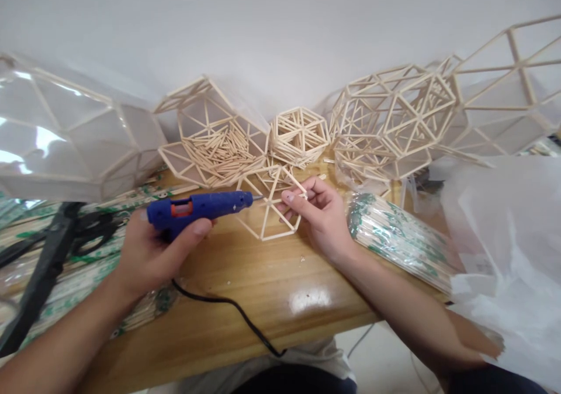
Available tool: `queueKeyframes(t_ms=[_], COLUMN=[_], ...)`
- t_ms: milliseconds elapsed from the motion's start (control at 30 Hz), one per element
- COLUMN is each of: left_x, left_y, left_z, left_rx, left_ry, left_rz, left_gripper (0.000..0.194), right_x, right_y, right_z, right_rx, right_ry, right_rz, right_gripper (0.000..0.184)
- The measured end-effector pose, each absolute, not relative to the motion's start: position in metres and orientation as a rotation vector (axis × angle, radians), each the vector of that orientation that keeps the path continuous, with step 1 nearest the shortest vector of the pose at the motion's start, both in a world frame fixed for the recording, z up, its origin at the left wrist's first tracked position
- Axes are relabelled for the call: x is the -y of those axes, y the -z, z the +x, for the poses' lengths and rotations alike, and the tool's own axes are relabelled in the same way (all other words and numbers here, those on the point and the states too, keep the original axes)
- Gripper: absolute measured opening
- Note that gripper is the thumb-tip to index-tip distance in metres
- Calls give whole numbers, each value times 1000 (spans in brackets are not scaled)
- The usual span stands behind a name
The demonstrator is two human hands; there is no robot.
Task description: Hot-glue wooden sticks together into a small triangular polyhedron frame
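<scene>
My left hand [162, 248] is wrapped round the grip of a blue glue gun [210, 205], whose metal nozzle points right. The nozzle tip is at the hub of a small wooden stick frame [263, 221] made of triangles. Pinched between thumb and fingers, the right edge of that frame is in my right hand [318, 207]. A black cord [228, 300] runs from the gun's grip down over the table's front edge. Behind the frame, short wooden sticks [228, 151] lie heaped inside a larger open stick frame [210, 99].
Several stick domes [412, 110] stand along the wall. At the far left is a film-covered frame [74, 131]. Bagged sticks [398, 236] lie right of my right hand, with white plastic sheeting [508, 265] beyond. A black bar [41, 289] crosses stick packs at left on the wooden table [263, 283].
</scene>
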State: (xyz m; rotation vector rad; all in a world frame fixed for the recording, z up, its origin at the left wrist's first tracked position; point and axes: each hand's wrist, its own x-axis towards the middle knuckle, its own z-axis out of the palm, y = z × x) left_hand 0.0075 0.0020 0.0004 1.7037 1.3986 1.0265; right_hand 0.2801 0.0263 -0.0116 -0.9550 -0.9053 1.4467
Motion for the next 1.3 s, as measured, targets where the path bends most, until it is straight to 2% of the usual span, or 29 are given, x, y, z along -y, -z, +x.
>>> queueKeyframes(t_ms=[133, 333, 600, 1300], left_x=[-6, -11, -10, -11], left_y=[-10, -11, -8, -11], left_z=[14, 11, 9, 14], left_rx=[-1180, -1171, -1234, -1253], left_ry=[-1061, -848, -845, -848], left_rz=[1462, 1348, 1342, 1348], left_gripper=[40, 54, 52, 57], right_x=[-25, -24, -22, -21], right_y=[9, 9, 8, 6], right_z=[280, 280, 280, 279], right_rx=[930, 957, 1014, 1066], right_ry=[-1442, -1458, -1414, -1366], right_rz=[-941, -904, -894, -931], right_gripper=[35, 31, 26, 30])
